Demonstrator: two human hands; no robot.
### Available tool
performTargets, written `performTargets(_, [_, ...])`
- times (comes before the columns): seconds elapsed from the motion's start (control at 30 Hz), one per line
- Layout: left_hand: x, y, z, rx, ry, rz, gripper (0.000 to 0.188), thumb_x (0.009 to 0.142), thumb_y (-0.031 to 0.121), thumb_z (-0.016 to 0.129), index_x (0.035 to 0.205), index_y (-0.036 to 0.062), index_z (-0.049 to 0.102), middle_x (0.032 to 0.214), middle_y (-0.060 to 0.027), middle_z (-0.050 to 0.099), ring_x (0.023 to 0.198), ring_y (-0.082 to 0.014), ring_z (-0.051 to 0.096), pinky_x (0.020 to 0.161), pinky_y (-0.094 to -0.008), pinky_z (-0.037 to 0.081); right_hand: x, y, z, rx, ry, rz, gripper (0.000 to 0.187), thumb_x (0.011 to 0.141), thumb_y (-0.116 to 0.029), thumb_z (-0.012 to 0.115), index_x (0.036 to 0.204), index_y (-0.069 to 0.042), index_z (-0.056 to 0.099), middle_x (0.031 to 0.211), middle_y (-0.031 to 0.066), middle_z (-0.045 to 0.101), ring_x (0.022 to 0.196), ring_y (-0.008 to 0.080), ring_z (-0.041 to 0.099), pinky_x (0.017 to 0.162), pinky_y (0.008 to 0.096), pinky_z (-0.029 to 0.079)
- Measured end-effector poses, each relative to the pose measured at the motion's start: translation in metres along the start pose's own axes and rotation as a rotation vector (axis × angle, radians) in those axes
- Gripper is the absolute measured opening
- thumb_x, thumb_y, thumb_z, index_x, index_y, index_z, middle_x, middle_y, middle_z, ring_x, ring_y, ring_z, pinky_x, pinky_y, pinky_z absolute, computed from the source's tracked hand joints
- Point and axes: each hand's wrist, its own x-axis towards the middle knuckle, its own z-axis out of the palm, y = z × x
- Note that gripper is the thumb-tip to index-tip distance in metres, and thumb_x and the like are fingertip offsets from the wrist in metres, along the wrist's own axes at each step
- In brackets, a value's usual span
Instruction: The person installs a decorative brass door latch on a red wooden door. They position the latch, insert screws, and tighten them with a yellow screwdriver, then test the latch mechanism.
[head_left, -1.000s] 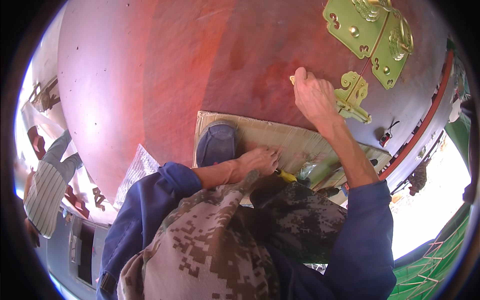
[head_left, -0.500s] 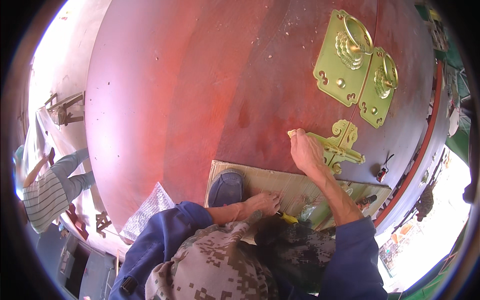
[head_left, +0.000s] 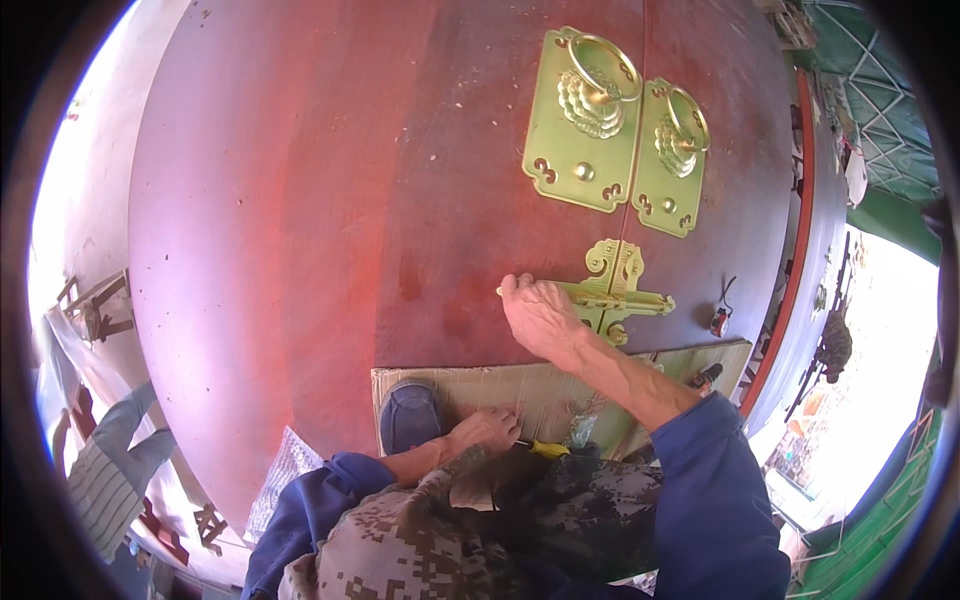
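Observation:
A large reddish-brown wooden panel (head_left: pixel 330 200) fills most of the view, with a seam down its right part. Across that seam sits an ornate brass latch (head_left: pixel 626 268) with a long brass bolt (head_left: pixel 590 296) running through it. My right hand (head_left: pixel 540 315) is closed round the bolt's left end, its fingertips partly hidden. My left hand (head_left: pixel 488 430) rests low on a flat cardboard sheet (head_left: pixel 540 385), fingers curled down, their tips hard to see. Close to those fingers lies a screwdriver with a yellow handle (head_left: pixel 550 449). Two brass plates (head_left: pixel 583 172) with ring pulls lie above the latch.
A dark shoe (head_left: pixel 410 415) stands on the cardboard's left end, beside bubble wrap (head_left: pixel 282 475). A small red-and-black tool (head_left: pixel 720 320) lies right of the latch. Another power-tool-like object (head_left: pixel 706 377) is on the cardboard. At far left is another person in a striped top (head_left: pixel 110 500).
The whole view has shifted, so panel and hardware appear farther left. My right hand stays on the bolt's end. My left hand still rests on the cardboard. The other person appears lower.

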Motion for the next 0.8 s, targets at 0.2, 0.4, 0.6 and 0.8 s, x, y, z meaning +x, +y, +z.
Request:
performTargets(0.2, [0.0, -0.001, -0.005, -0.007, 0.024, 0.005, 0.03, 0.087, 0.019, 0.059, 0.108, -0.0001, 0.07, 0.118, -0.0167, 0.068, 0.106, -0.0288, 0.065, 0.088, -0.0374, 0.057, 0.002, 0.019, 0.009, -0.084, 0.031, -0.222, 0.017, 0.078, -0.003, 0.063, 0.089, -0.001, 0.051, 0.075, 0.019, 0.062, 0.061, 0.0329, 0.068, 0.055, 0.0429, 0.055])
performTargets(0.4, [-0.006, -0.002, -0.002, -0.054, 0.031, -0.017, 0.036, 0.083, 0.016, 0.061, 0.114, -0.0038, 0.066, 0.098, -0.0068, 0.064, 0.097, -0.0222, 0.063, 0.086, -0.0345, 0.055, -0.002, -0.009, 0.02, 0.093, 0.111, 0.108, 0.015, 0.082, -0.007, 0.063, 0.094, 0.001, 0.058, 0.073, 0.0158, 0.069, 0.067, 0.0298, 0.072, 0.057, 0.0405, 0.056])
performTargets(0.6, [-0.007, -0.008, -0.006, -0.016, 0.053, -0.035, 0.027, 0.082, 0.017, 0.067, 0.104, 0.0011, 0.066, 0.096, -0.007, 0.063, 0.097, -0.0233, 0.063, 0.083, -0.0363, 0.056, 0.007, -0.034, 0.03, 0.388, 0.242, 0.401, 0.017, 0.084, -0.007, 0.061, 0.098, 0.002, 0.058, 0.073, 0.021, 0.071, 0.069, 0.0365, 0.073, 0.061, 0.0469, 0.056])
performTargets(0.8, [0.009, 0.003, -0.006, -0.037, -0.059, 0.072, 0.027, 0.089, 0.025, 0.067, 0.105, 0.004, 0.064, 0.103, -0.0102, 0.066, 0.108, -0.0271, 0.064, 0.086, -0.0391, 0.057, -0.016, 0.001, 0.018, 0.462, 0.099, 0.35, 0.021, 0.093, -0.019, 0.061, 0.094, 0.002, 0.065, 0.079, 0.0217, 0.071, 0.077, 0.039, 0.072, 0.067, 0.0505, 0.054])
